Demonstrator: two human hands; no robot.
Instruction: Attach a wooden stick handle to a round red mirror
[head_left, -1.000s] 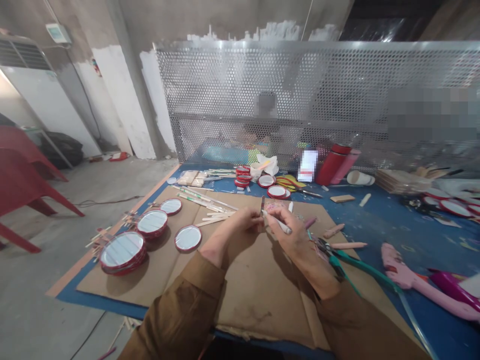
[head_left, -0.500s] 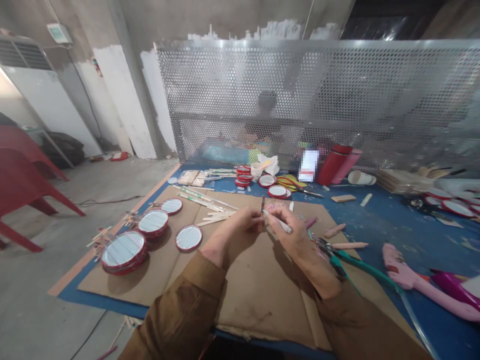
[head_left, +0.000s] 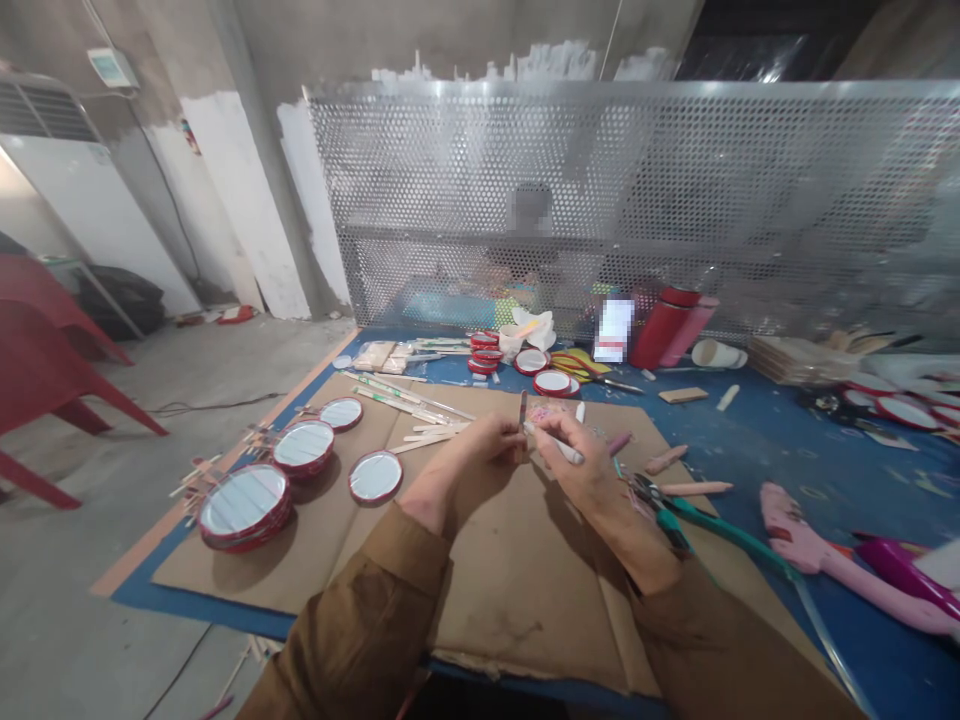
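My left hand (head_left: 491,440) is closed on a thin brown stick (head_left: 523,408), which stands nearly upright above the fingers. Close on its right, my right hand (head_left: 577,455) pinches a white pen-like tool (head_left: 566,451), its tip pointing left at the stick. Whether the tip touches the stick I cannot tell. Both hands are over a brown cardboard sheet (head_left: 525,600). Left of them lies a round red-rimmed disc (head_left: 376,477) with a pale face. Pale flat wooden sticks (head_left: 431,435) lie just behind my left hand.
Stacked red-rimmed discs (head_left: 244,505) with sticks beside them line the cardboard's left side. Green-handled pliers (head_left: 667,515) and a pink glue gun (head_left: 806,545) lie at right. Behind stand a phone (head_left: 614,330) and a red bottle (head_left: 664,330), before a perforated metal screen (head_left: 450,180).
The brown stick shows a little more upright and slightly further left between my hands. The view has shifted slightly; both hands keep their grips.
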